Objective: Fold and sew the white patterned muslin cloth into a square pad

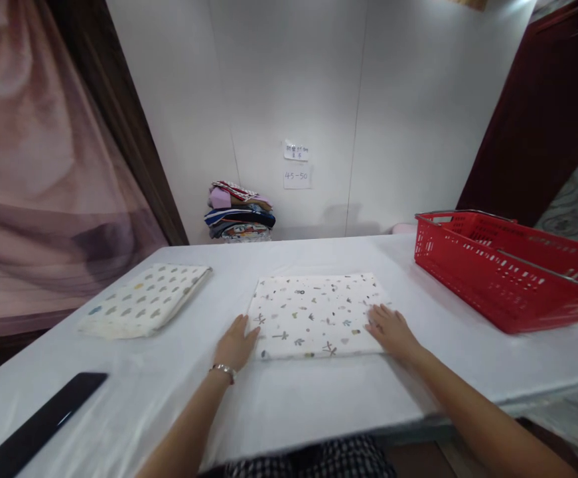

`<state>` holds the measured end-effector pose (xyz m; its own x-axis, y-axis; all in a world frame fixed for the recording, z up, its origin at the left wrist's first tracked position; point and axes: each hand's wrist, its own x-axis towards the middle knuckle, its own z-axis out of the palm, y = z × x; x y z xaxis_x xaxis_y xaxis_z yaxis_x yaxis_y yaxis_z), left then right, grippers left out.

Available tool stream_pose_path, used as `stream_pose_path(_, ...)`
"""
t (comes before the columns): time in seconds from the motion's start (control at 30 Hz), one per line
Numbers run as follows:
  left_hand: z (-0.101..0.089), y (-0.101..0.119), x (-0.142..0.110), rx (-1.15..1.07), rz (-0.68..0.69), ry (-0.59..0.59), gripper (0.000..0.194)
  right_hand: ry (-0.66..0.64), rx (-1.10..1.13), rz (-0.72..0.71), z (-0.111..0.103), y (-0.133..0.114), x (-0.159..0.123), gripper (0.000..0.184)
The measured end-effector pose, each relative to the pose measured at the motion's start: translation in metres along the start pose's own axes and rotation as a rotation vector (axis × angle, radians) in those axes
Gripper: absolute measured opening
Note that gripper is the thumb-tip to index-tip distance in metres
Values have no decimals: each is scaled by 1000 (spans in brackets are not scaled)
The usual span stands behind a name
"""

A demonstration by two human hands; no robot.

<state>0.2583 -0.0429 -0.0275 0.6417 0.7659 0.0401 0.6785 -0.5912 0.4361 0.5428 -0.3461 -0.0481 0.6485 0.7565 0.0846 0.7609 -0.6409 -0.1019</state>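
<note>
A white cloth printed with small plants and palm trees lies folded into a flat rectangle in front of me. At its left edge rests my left hand, fingers stretched out and a bracelet on the wrist. My right hand lies flat over the cloth's right edge, its fingers extended. Neither hand grips anything. To the left of the cloth is another folded cloth, cream with grey cloud shapes and a few coloured ones.
A red plastic basket with metal handles stands on the right of the white-covered table. A long black flat object lies at the front left. Behind the table are a stack of folded fabrics and a wall with paper notes.
</note>
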Motion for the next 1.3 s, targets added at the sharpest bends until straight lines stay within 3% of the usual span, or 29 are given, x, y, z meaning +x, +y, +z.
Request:
stream_pose_path(0.1,1,-6,-29,-137,-127,103,51,22,18,-9,9,-6,-15,52)
stream_pose_path(0.27,1,-7,-58,-268,-239,187,44,29,97,-5,6,-12,-15,49)
stream_pose_path(0.37,-1,-5,-66,-277,-263,208,42,-8,230,-78,-2,-39,-16,50)
stream_pose_path(0.47,-2,-2,-70,-224,-259,226,37,-72,311,-255,-5,-79,-22,51)
stream_pose_path(0.63,3,-3,-65,-165,-207,276,21,-67,274,-471,8,-120,-27,49)
stream_pose_path(0.87,10,-14,-54,-285,-201,267,24,33,222,-513,25,-117,-26,46)
stream_pose_path(1.07,3,-17,-47,-257,-124,142,22,40,218,-500,22,-120,-27,44)
stream_pose_path(1.3,-7,-27,-38,-138,-91,105,23,15,213,-475,16,-122,-29,46)
